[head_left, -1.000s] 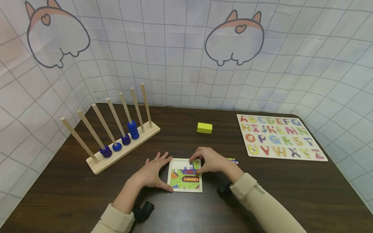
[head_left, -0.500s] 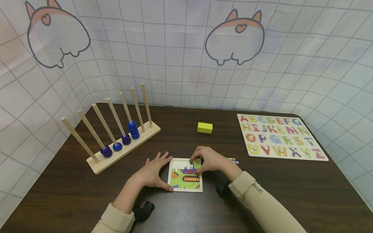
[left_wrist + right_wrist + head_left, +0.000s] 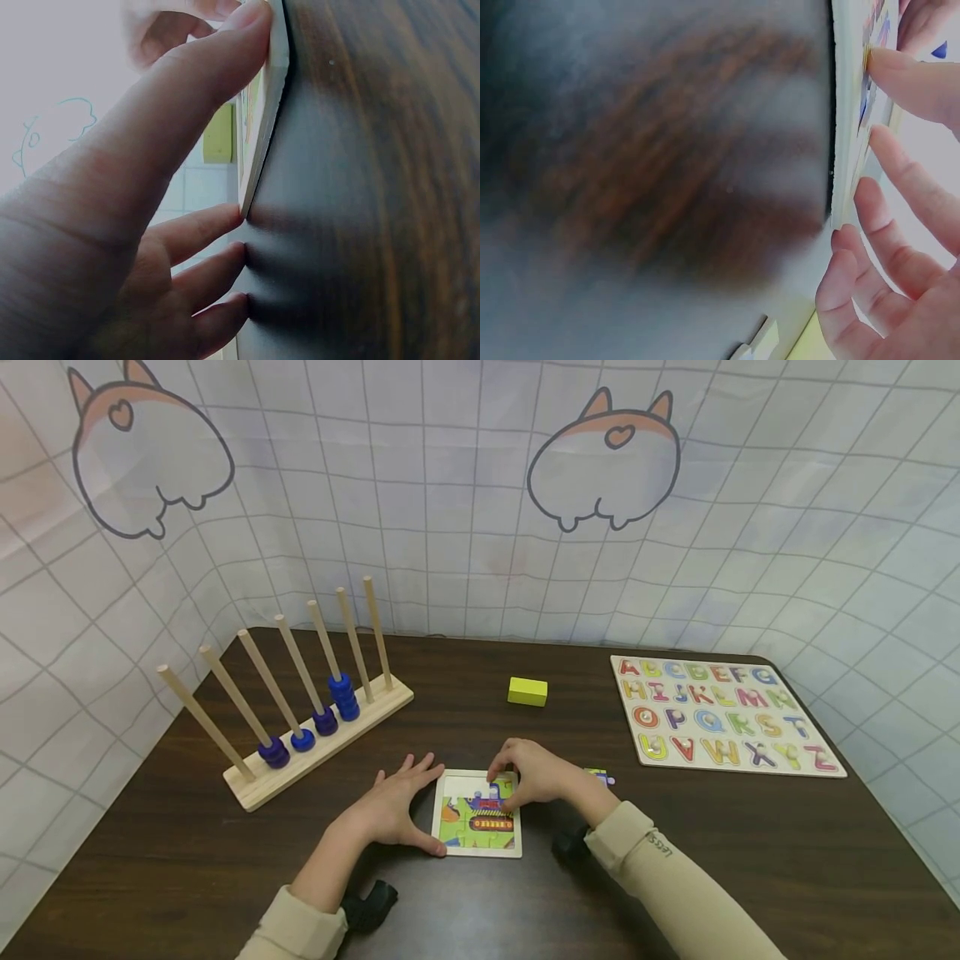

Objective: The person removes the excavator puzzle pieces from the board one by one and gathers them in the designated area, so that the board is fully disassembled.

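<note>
In the head view, a small square jigsaw tray [image 3: 480,852] lies on the table with a digger picture partly filled in; its upper left shows bare white. My left hand [image 3: 393,806] spreads along the tray's left side, thumb at the near corner and forefinger at the far one. The left wrist view shows the thumb [image 3: 217,67] on the tray's edge, other fingertips on the tabletop. At the tray's upper right, my right hand [image 3: 536,774] pinches a jigsaw piece [image 3: 504,788], partly hidden by the fingers. Another jigsaw piece [image 3: 599,774] shows beyond the right wrist.
A wooden peg stand [image 3: 322,743] with blue and purple rings stands at the left. Behind the tray sits a yellow block [image 3: 527,691]. An alphabet board [image 3: 731,714] lies at the right. A grid-patterned cloth [image 3: 480,485] hangs along the table's back and sides.
Both hands stay at the tray in nearly the same pose. The right wrist and sleeve have shifted very slightly left; the piece under the right fingers shows little movement.
</note>
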Motion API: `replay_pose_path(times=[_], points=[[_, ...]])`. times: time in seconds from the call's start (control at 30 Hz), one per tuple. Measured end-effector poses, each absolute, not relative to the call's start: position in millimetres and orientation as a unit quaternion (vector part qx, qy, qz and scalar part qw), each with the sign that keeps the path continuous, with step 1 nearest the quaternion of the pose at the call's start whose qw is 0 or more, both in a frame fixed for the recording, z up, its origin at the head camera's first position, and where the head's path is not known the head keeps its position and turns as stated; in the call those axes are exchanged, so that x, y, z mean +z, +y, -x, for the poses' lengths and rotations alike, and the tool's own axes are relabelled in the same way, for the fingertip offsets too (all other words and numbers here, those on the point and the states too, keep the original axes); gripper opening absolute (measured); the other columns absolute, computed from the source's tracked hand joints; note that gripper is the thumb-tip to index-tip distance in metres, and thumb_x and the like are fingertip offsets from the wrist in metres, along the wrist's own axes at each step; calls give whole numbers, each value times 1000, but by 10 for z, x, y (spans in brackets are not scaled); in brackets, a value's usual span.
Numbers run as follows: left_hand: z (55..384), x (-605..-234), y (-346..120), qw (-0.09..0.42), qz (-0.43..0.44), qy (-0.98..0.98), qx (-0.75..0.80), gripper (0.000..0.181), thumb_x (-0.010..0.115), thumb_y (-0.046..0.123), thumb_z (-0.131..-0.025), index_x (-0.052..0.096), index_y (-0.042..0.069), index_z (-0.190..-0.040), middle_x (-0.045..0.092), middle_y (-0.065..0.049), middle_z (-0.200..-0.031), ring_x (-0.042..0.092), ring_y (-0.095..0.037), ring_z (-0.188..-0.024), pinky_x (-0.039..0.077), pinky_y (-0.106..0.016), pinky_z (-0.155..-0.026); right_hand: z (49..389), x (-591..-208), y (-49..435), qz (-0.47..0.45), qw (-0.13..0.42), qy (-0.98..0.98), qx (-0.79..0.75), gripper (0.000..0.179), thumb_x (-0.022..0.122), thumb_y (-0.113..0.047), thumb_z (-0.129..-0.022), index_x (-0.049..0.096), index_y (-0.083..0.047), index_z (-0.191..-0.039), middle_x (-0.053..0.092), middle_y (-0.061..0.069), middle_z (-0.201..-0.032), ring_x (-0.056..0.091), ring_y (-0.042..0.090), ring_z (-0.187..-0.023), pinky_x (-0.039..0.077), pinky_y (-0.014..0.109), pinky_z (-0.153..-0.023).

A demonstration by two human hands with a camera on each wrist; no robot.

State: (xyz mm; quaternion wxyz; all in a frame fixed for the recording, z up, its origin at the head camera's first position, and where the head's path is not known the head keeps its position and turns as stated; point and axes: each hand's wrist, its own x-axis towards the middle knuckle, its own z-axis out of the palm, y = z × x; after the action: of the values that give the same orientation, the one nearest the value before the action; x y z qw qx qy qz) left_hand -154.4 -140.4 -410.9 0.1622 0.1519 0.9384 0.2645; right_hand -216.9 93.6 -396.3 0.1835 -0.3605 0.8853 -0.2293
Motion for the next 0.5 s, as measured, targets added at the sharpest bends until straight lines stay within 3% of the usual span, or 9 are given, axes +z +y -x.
replay_pose_path(times=[0.5], points=[[1541,-4099,-1400,170,-149,936,268,104,84,48,-56,36,12,-141,21,-8,-150,10,-32,-138,6,-63,-103,2150,-3947,960,355,184,880,-256,31,81,-15,-67,67,-9,-95,55,1,-93,47,17,-83,43,29,-73]])
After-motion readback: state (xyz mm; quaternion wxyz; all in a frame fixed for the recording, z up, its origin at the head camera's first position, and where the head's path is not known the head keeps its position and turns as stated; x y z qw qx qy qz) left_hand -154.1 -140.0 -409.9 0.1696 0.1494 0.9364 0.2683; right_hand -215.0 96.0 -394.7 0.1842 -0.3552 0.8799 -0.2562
